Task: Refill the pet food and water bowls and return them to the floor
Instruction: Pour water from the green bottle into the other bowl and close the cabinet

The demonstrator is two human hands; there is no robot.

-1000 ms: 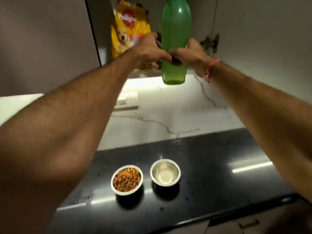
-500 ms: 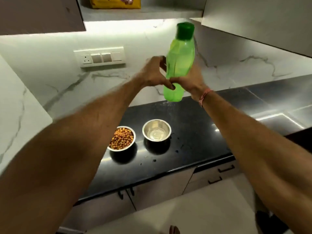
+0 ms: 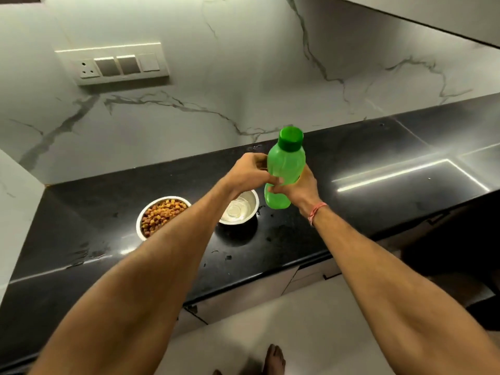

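A green plastic bottle (image 3: 286, 163) with its darker green cap on is held upright above the black counter (image 3: 284, 244). My left hand (image 3: 250, 171) and my right hand (image 3: 299, 188) both grip its lower body. Just below and left of the bottle stands a steel bowl (image 3: 243, 209) with clear water at the bottom, partly hidden by my left forearm. Further left, a second steel bowl (image 3: 159, 215) is full of brown kibble, its right side covered by the same arm.
A marble backsplash with a white switch panel (image 3: 113, 64) rises behind the counter. Cabinet drawers (image 3: 311, 277) sit under the counter edge. Tiled floor and my bare foot (image 3: 274, 359) show at the bottom. An upper cabinet overhangs at top right.
Both hands have brought the green bottle down from the upper cabinet to just above the counter, beside the water bowl. The view has tilted down, and the pet food bag is out of sight.
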